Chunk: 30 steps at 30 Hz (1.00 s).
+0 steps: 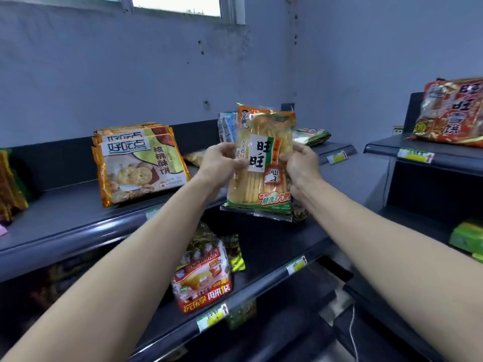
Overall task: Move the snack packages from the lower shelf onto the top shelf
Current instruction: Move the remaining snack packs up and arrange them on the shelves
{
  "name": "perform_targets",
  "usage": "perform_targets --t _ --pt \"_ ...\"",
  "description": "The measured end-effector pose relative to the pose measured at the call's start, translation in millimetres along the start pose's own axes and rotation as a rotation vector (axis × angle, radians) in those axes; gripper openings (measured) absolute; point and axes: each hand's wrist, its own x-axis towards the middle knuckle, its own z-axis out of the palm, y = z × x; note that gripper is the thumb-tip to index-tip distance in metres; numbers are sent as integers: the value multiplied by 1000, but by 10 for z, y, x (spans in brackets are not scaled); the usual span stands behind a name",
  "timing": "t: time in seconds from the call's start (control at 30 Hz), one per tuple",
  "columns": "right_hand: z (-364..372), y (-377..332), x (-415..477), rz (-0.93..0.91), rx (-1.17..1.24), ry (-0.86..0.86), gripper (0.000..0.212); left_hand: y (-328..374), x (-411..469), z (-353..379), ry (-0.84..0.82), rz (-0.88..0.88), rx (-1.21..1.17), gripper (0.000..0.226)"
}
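Observation:
A yellow, orange and green rice cracker package (pixel 264 163) is held upright in the air between both hands, above the front edge of the top shelf (pixel 65 220). My left hand (pixel 219 165) grips its left side and my right hand (pixel 300 165) grips its right side. On the lower shelf (pixel 274 246) a red and white snack bag (pixel 202 280) stands with a yellow and black pack (pixel 236 254) behind it. A stack of orange walnut biscuit bags (pixel 138 163) rests on the top shelf to the left.
More packs lie at the back of the top shelf: blue and white ones (pixel 226 126) and a green one (pixel 312 134). A second shelf unit on the right carries a big red snack bag (pixel 452 113) and green boxes (pixel 467 236). Orange bags (pixel 10 184) sit far left. A wall stands behind.

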Motion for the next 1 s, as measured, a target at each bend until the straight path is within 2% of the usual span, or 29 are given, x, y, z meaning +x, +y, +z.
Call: perform_targets --t 0.1,0.27,0.4,0.7,0.87,1.0 --pt "-209 66 -37 -13 -16 1 28 -111 -75 116 -11 -9 39 45" --pt "-529 195 7 -43 -96 -37 30 -232 -196 397 -26 45 97 29" --pt "-796 322 156 -8 -101 -49 33 -351 -240 653 -62 55 178 31" --pt "-1707 730 644 126 -273 -183 34 -999 -150 1482 -126 -108 242 26" --pt "-2029 1013 997 178 -373 -265 30 -1341 -27 1859 -51 -209 270 30" --pt "-2180 1238 1227 216 -433 -340 40 -1548 -4 2093 46 -297 245 23"
